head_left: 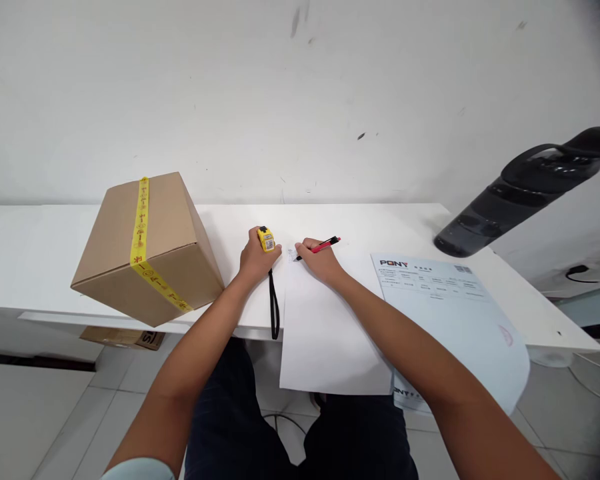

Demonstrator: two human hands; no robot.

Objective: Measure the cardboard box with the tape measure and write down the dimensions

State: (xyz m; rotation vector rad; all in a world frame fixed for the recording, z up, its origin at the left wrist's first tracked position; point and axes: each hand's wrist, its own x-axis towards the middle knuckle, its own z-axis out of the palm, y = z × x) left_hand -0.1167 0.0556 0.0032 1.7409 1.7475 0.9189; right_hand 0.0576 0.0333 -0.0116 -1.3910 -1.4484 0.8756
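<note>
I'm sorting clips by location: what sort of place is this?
Probably an office or workroom, though little of the room shows: a white desk along a wall, the right hand holding a pen to a sheet of paper, and a printed page headed PONY.

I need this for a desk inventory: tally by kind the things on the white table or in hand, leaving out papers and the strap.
Taped cardboard box: 1
Yellow tape measure, in the left hand: 1
Red-and-black pen, in the right hand: 1
Black bottle: 1
Total: 4
</note>
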